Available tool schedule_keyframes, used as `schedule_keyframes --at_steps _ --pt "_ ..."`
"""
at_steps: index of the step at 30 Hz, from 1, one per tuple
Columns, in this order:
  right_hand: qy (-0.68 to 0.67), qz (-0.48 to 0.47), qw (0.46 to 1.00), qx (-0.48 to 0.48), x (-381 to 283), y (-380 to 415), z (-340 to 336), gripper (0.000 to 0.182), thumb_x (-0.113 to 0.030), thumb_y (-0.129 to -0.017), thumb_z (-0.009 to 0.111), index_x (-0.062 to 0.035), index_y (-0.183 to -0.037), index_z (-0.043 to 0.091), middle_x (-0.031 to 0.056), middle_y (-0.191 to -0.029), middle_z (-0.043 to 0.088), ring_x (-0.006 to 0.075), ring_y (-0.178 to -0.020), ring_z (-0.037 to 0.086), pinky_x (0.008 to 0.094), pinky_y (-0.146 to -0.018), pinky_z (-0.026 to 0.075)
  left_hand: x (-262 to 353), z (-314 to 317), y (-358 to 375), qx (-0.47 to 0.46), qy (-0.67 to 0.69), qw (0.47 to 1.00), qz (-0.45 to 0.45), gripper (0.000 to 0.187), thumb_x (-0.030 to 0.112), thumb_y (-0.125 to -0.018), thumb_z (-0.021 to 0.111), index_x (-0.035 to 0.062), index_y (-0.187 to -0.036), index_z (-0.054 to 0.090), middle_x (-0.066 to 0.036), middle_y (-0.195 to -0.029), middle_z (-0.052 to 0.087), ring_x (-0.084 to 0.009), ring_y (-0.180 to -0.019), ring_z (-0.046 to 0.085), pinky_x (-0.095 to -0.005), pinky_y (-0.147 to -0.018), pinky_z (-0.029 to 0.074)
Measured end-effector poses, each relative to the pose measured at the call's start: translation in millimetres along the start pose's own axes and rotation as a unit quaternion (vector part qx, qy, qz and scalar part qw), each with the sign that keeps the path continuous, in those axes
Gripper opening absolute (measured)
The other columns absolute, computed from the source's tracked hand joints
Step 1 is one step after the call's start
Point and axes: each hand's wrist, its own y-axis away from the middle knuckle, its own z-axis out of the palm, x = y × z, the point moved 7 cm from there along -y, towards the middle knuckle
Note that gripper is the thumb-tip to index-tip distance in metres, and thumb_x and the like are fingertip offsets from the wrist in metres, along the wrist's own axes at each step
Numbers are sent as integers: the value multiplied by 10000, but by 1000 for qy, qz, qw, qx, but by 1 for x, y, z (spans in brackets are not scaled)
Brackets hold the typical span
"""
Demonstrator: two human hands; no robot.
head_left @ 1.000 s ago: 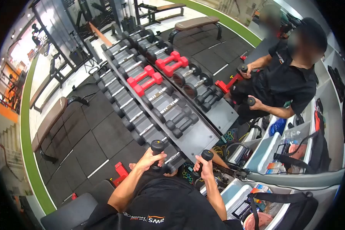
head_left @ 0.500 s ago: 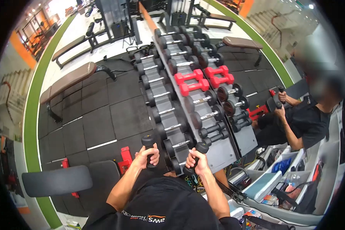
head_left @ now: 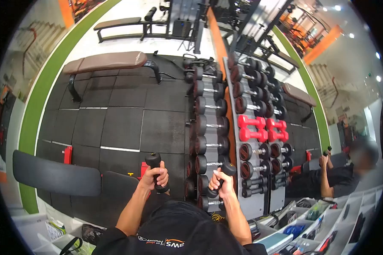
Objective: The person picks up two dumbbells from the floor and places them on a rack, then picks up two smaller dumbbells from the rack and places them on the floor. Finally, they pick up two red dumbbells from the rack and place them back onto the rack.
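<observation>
My left hand (head_left: 155,177) is wrapped round the handle of a small black dumbbell (head_left: 152,159), held upright in front of my torso. My right hand (head_left: 223,182) grips a matching black dumbbell (head_left: 229,169), which leans with its top to the right. Both forearms reach forward from my lap, and the hands are apart from each other. Beyond my right hand runs a rack of black dumbbells with metal handles (head_left: 209,125). Two red dumbbells (head_left: 253,128) sit among the black ones to its right.
A mirror beside the rack reflects dumbbells and a seated person (head_left: 342,176). A brown bench (head_left: 110,63) stands ahead on black floor tiles. To my left is a black padded seat (head_left: 57,173). Open bins (head_left: 293,229) with assorted items lie at lower right.
My view has turned, so the rack now runs nearly straight ahead and the bench appears farther right and higher. Both hands keep hold of their dumbbells, at nearly the same place before my torso.
</observation>
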Motion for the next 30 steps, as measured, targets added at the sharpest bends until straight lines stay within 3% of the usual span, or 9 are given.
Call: schedule_keyframes --at_steps 6,15,22,30 --pt "-26 31 998 -39 15 -57 73 304 -123 -877 620 -116 -653 414 25 -476 370 164 -380 384 341 -424 365 69 -42 19 66 -3 996 53 176 134 -867 585 104 -741 465 -21 -504 407 -138 -383 413 -322 -413 401" --pt "49 114 987 -99 43 -110 152 326 -136 -852 649 -115 -647 396 32 -476 377 165 -381 380 337 -433 360 132 -60 38 79 26 987 137 154 94 -862 583 88 -764 465 -23 -514 410 -135 -390 414 -317 -425 399" --pt "70 151 978 -123 48 -158 184 297 -138 -861 640 -108 -680 407 35 -488 382 174 -397 396 345 -443 361 156 -73 38 107 51 978 171 185 79 -859 585 93 -726 456 -24 -512 415 -139 -400 424 -321 -443 403" --pt "80 205 968 -123 37 -260 199 286 -177 -879 601 -133 -665 416 27 -479 371 173 -389 366 351 -440 352 200 -110 8 207 62 947 236 193 107 -855 603 90 -734 454 -29 -509 419 -141 -391 421 -321 -423 394"
